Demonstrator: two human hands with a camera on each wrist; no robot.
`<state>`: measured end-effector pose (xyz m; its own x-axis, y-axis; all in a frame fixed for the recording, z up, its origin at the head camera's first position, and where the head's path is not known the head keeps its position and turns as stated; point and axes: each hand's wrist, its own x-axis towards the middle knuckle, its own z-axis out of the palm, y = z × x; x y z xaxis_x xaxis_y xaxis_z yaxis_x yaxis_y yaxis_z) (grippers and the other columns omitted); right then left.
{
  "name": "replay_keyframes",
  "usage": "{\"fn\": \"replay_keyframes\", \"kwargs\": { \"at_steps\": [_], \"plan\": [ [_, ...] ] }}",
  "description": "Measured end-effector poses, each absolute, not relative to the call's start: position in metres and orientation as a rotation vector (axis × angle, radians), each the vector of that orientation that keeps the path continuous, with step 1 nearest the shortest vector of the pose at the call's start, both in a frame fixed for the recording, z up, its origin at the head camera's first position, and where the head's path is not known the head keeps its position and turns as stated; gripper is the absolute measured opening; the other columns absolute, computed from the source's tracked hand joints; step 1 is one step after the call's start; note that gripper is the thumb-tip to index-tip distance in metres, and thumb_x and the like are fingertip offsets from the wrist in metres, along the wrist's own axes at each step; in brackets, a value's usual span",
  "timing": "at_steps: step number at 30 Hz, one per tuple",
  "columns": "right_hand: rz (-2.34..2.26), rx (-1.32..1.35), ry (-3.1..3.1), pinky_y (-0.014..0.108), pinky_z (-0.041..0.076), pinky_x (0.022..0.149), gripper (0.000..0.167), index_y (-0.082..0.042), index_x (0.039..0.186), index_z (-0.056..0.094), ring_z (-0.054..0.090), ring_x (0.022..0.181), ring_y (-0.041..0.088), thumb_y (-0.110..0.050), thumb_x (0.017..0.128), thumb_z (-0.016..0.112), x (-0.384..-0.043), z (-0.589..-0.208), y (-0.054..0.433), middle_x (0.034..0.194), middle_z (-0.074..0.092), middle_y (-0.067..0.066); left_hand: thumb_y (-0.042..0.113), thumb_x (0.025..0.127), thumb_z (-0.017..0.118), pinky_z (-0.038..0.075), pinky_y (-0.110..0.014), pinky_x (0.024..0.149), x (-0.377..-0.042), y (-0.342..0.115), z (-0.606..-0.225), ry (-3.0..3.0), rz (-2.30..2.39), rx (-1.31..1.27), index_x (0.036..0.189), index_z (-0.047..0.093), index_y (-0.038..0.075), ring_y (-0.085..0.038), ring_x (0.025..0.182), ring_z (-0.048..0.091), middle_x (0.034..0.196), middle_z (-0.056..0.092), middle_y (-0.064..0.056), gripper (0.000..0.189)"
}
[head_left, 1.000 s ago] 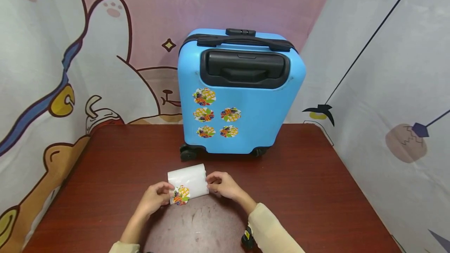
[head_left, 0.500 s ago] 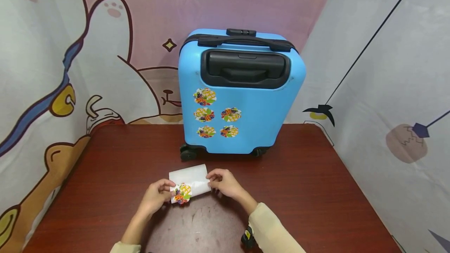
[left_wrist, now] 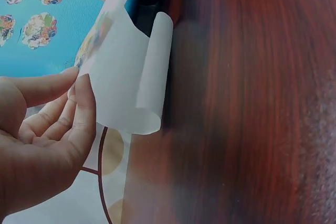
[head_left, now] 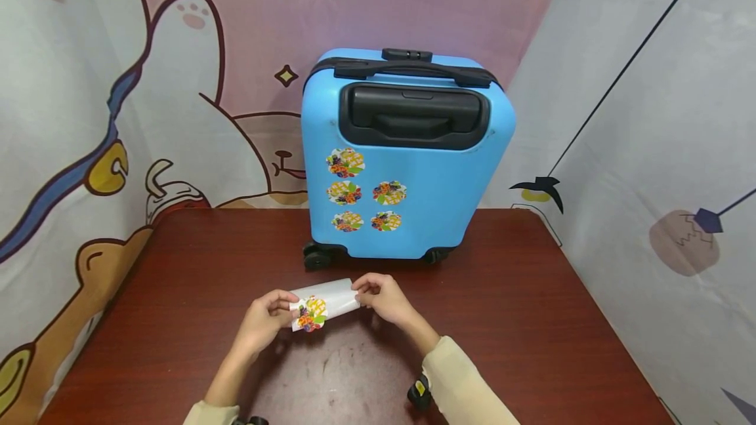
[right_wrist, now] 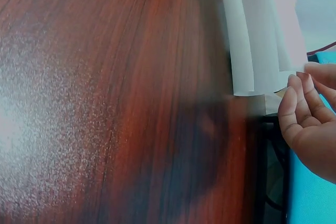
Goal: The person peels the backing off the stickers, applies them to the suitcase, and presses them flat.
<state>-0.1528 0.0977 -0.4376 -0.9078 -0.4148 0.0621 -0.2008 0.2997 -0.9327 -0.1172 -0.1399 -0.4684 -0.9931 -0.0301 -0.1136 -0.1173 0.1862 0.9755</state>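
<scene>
A curled white sticker sheet (head_left: 336, 297) with one round fruit-pattern sticker (head_left: 311, 314) at its left end is held between both hands above the table. My left hand (head_left: 264, 320) pinches the sheet's left edge between thumb and fingers, right beside the sticker. At the opposite edge, my right hand (head_left: 386, 298) pinches a corner with thumb and fingertips. In the left wrist view the sheet's white back (left_wrist: 118, 72) shows, its far edge rolled over. Behind stands a blue suitcase (head_left: 443, 195) bearing several similar fruit stickers on its left half.
The suitcase stands upright on black wheels (head_left: 317, 257) at the back of the dark red-brown table (head_left: 502, 320). Cartoon-printed cloth (head_left: 248, 31) hangs behind and at both sides. Black straps with small devices (head_left: 420, 392) sit at the wrists.
Both hands have lifted the sheet slightly up and to the right, and it has tilted, so its visible face looks narrower. The suitcase has stayed in place.
</scene>
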Motion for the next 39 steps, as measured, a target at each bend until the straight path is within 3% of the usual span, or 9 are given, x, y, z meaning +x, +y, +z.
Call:
{"fn": "replay_keyframes", "kwargs": {
  "at_steps": [9,13,17,21,33,39],
  "plan": [
    [-1.638,-0.541,2.378,0.038,0.049,0.055,0.013,0.013,0.094,0.061,0.054,0.067,0.039,0.010,0.081,0.059,-0.152,-0.438,0.101,0.081,0.058,0.026,-0.010,0.077,0.064,0.051,-0.026,0.061,-0.115,-0.137,-0.464,2.379,1.972,-0.120,0.094,0.061,-0.006,-0.016,0.069,0.059,0.081,0.061,-0.013,0.018],
    [-1.657,-0.497,2.381,0.040,0.049,0.055,0.014,0.011,0.093,0.062,0.054,0.064,0.037,0.008,0.080,0.061,-0.158,-0.450,0.104,0.079,0.059,0.023,-0.010,0.077,0.064,0.051,-0.029,0.061,-0.115,-0.136,-0.464,2.400,1.960,-0.116,0.093,0.062,-0.005,-0.015,0.067,0.058,0.079,0.061,-0.012,0.017],
    [-1.657,-0.449,2.414,0.033,0.048,0.054,0.015,0.008,0.094,0.064,0.053,0.062,0.021,0.003,0.079,0.065,-0.167,-0.465,0.107,0.077,0.060,0.013,-0.009,0.076,0.066,0.051,-0.032,0.060,-0.114,-0.134,-0.463,2.429,1.942,-0.097,0.092,0.063,-0.003,-0.015,0.065,0.058,0.078,0.062,-0.011,0.017],
    [-1.659,-0.446,2.433,0.023,0.044,0.052,0.016,0.004,0.095,0.065,0.050,0.062,0.011,0.000,0.080,0.067,-0.171,-0.466,0.106,0.076,0.058,0.006,-0.007,0.076,0.067,0.049,-0.028,0.057,-0.114,-0.131,-0.462,2.490,1.897,-0.055,0.090,0.064,-0.001,-0.015,0.063,0.058,0.077,0.062,-0.010,0.016],
    [-1.609,-0.603,2.374,0.019,0.039,0.053,0.012,0.009,0.094,0.063,0.046,0.061,0.013,0.004,0.083,0.061,-0.148,-0.428,0.087,0.077,0.057,0.014,-0.006,0.075,0.069,0.044,-0.023,0.052,-0.112,-0.117,-0.457,2.577,1.837,0.114,0.088,0.064,0.003,-0.012,0.060,0.055,0.072,0.060,-0.004,0.017],
    [-1.565,-0.682,2.432,0.019,0.041,0.055,0.008,0.008,0.087,0.065,0.049,0.063,0.014,0.005,0.081,0.063,-0.142,-0.427,0.079,0.075,0.059,0.016,-0.004,0.075,0.070,0.040,-0.022,0.049,-0.113,-0.116,-0.458,2.600,1.809,0.130,0.089,0.065,0.005,-0.010,0.056,0.051,0.067,0.057,-0.002,0.018]
  ]
}}
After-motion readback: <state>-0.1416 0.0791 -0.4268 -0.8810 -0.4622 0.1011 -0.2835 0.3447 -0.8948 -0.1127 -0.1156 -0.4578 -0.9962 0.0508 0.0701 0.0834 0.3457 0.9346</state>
